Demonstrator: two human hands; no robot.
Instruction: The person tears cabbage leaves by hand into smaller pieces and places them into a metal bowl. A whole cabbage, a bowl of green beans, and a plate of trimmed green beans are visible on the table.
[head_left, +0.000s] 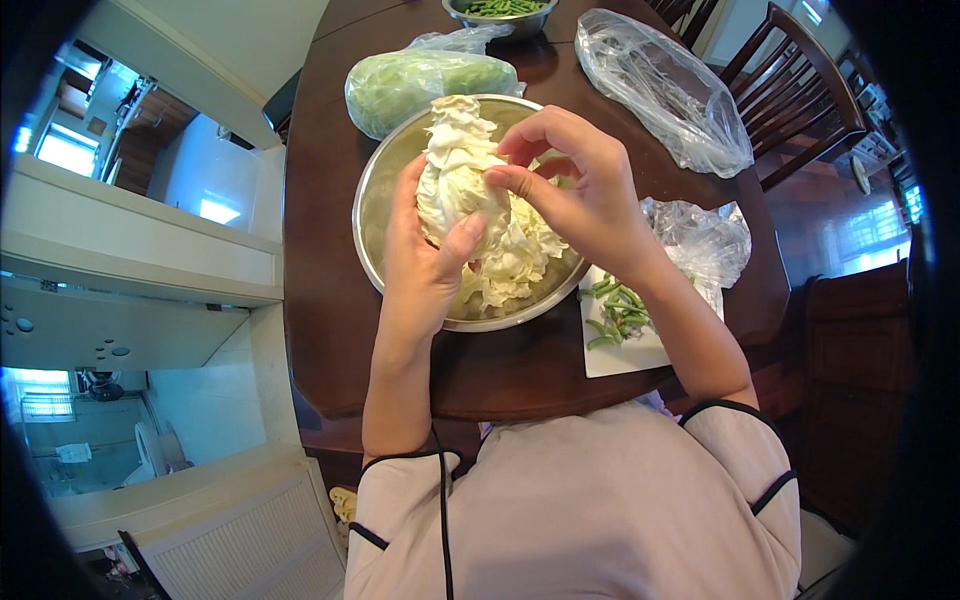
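Note:
My left hand grips a pale yellow-white head of Chinese cabbage, thumb across its near side. The cabbage is held upright above a wide stainless steel bowl. My right hand has its thumb and forefinger at the right edge of the cabbage, pinching there; the exact bit of leaf between the fingertips is hard to see. Torn, crinkled cabbage leaves lie in the bowl, partly hidden by both hands.
Behind the bowl lies a bagged green vegetable, near a metal bowl of cut green beans. A clear plastic bag lies at back right. Bean pieces and crumpled plastic rest on a white board. A wooden chair stands beyond.

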